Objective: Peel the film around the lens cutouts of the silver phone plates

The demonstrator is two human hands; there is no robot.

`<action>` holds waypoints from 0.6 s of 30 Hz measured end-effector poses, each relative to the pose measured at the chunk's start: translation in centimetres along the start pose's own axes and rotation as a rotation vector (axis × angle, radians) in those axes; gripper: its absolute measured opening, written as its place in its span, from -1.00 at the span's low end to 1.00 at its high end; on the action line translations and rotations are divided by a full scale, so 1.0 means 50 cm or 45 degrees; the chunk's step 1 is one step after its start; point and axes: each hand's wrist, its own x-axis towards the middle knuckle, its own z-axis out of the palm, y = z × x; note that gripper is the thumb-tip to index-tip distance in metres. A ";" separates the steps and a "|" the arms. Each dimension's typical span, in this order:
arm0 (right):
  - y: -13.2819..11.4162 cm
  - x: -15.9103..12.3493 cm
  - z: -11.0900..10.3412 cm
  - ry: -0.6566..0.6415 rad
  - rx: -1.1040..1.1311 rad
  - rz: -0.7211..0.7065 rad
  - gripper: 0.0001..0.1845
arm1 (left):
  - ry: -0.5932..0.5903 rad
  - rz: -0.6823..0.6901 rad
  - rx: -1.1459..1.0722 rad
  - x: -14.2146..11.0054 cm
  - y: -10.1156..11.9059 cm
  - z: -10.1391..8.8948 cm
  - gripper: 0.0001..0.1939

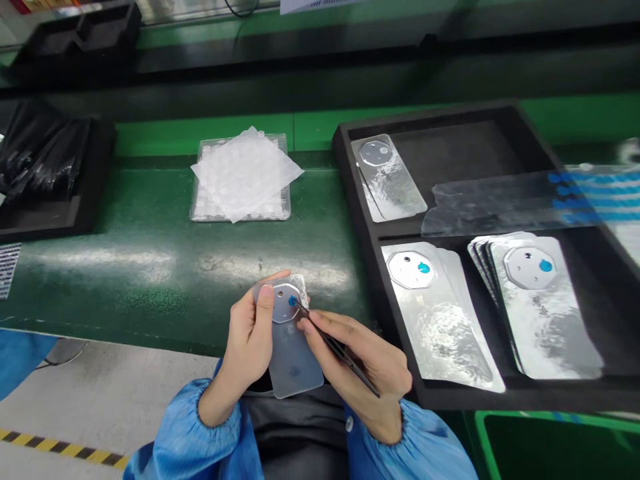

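Note:
My left hand grips a silvery phone back panel by its upper left side, thumb on the front near the octagonal camera area. In my right hand is a pair of dark tweezers, pinched between thumb and fingers. The tweezer tips touch a small blue sticker on the camera area. To the right, a black foam tray bears several similar panels: a stack at its near left, another stack beside it, both with blue stickers on top, and panels at the far left.
A clear strip with rows of blue stickers lies across the tray. Behind my hands, white sheets cover a clear plastic tray. At left, a black tray holds black plastic bags. A green bin stands lower right.

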 end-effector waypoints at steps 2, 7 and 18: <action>-0.003 0.003 0.001 0.001 0.013 0.014 -0.60 | -0.001 -0.002 -0.002 -0.001 0.002 0.001 -0.51; -0.005 0.002 0.001 -0.002 0.023 0.026 -0.57 | -0.004 -0.004 -0.022 -0.001 0.000 -0.002 -0.53; -0.003 0.000 -0.007 -0.084 0.005 -0.032 -0.56 | 0.008 0.005 0.007 -0.001 0.003 -0.001 -0.53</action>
